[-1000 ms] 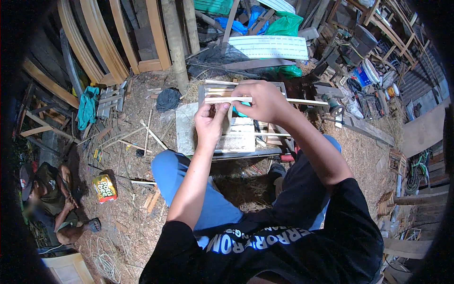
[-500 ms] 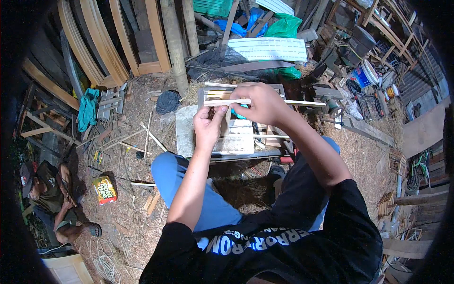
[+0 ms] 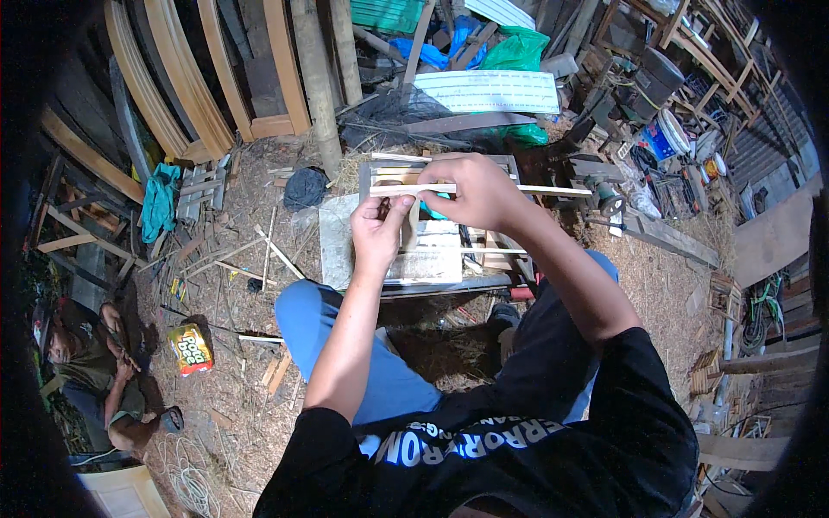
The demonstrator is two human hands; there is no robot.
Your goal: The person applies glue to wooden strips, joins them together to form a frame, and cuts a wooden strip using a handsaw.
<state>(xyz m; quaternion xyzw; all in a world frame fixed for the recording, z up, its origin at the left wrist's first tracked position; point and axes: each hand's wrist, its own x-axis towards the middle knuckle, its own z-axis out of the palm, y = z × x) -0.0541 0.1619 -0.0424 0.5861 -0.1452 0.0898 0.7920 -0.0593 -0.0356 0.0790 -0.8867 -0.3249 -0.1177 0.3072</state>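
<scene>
above the blue-trousered knees (image 3: pixel 324 319) and a small wooden bench (image 3: pixel 432 259), the left hand (image 3: pixel 380 229) and right hand (image 3: pixel 475 190) both pinched a thin wooden slat (image 3: pixel 553 189) level between them, before stacked planks (image 3: pixel 224 78).

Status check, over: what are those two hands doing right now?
Both hands up over the wooden frame. Right hand pinches a thin wooden stick, held level. Left hand grips its near end. Nothing blocking.

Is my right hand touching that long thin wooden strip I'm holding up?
Touching. The head view shows the right hand closed around the thin wooden strip, which sticks out on both sides of it.
</scene>
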